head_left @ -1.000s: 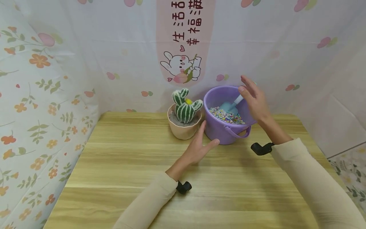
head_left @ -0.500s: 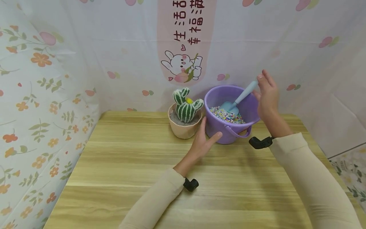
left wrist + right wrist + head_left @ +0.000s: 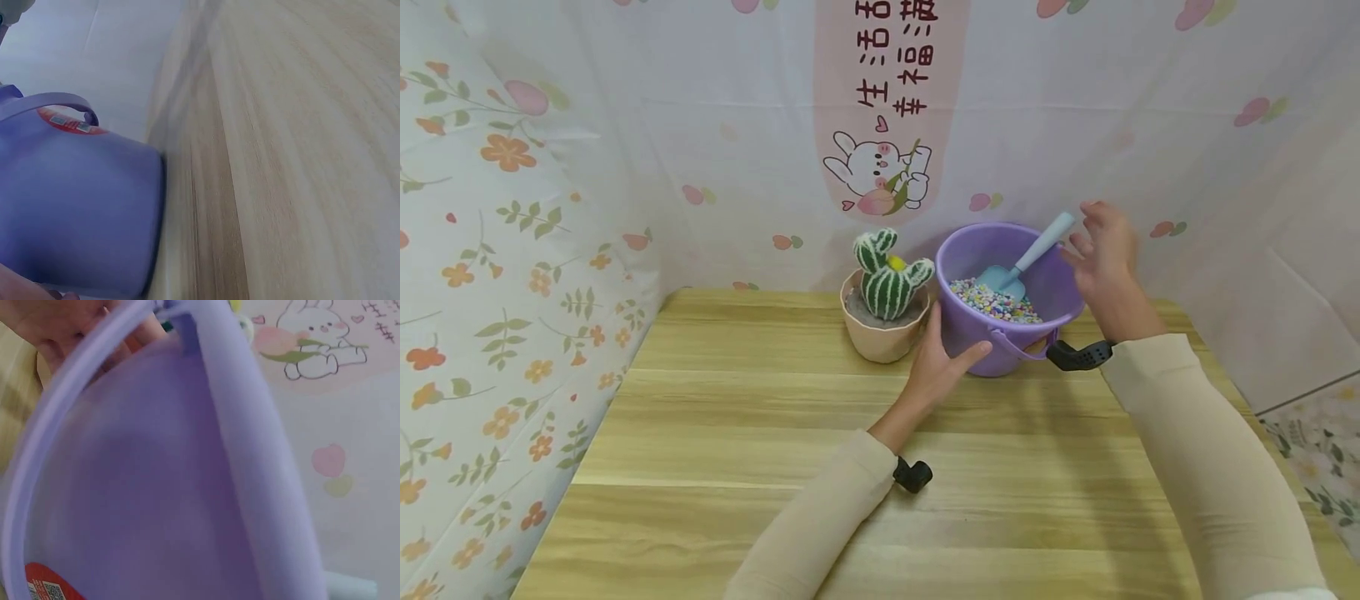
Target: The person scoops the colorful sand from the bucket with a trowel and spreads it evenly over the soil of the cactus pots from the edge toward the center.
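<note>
In the head view a purple bucket (image 3: 973, 337) stands upright at the back of the table, holding small multicoloured beads (image 3: 988, 302). A light-blue toy shovel (image 3: 1043, 247) leans in it, blade in the beads and handle above the rim. My left hand (image 3: 934, 367) lies along the bucket's near left side, fingers extended between bucket and flowerpot, thumb apart. Beside the rim at the right, my right hand (image 3: 1108, 258) is raised with loosely bent fingers near the shovel's handle tip, holding nothing. The right wrist view shows the bucket's carry handle (image 3: 47, 419) hanging down the wall.
A knitted cactus (image 3: 887, 287) in a peach flowerpot (image 3: 883, 342) stands close to the bucket's left. Behind them hangs a printed cloth (image 3: 737, 150). The wooden tabletop (image 3: 737, 433) spreads out in front.
My left hand has moved right and forward to the bucket's side. My right hand has drawn right, off the shovel's handle, then dipped lower with its fingers bending. The bucket has stayed in place.
</note>
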A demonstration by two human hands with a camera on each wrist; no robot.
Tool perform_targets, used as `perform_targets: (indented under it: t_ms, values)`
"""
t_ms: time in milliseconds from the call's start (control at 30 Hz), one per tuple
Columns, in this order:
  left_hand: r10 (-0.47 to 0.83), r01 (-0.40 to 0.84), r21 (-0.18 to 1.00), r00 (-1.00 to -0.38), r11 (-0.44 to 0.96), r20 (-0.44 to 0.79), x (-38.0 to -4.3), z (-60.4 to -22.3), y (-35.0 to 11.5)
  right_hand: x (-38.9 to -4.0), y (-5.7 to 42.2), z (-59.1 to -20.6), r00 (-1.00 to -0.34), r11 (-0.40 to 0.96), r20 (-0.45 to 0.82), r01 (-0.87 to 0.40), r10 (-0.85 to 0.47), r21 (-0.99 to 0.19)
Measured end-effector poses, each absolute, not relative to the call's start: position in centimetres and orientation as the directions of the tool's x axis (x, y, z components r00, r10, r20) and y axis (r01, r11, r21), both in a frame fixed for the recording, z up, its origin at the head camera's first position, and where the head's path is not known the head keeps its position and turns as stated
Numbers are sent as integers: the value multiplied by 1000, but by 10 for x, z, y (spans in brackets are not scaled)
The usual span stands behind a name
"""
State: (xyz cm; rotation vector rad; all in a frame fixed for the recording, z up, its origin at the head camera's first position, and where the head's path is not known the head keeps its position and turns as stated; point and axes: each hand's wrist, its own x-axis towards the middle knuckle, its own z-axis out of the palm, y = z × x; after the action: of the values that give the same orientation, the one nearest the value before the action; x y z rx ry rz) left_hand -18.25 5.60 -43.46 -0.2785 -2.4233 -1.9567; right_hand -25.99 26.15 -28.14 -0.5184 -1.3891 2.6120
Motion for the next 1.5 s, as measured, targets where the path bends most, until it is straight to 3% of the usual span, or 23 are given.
perform_targets:
  t_ms: [333,933,1500]
  values:
    - [105,132,967,-988,217,111,-195,-442,61,-270,265,-286,-955,-518,-256,145,148,-843]
    - [82,177,968,-983,178,164,-203,-447,71,-285,266,-300,-935,-499,-276,135,221,-856]
    - [58,221,953,-975,208,214,-210,-448,78,-285,255,-302,-961,-342,-216,148,171,-928]
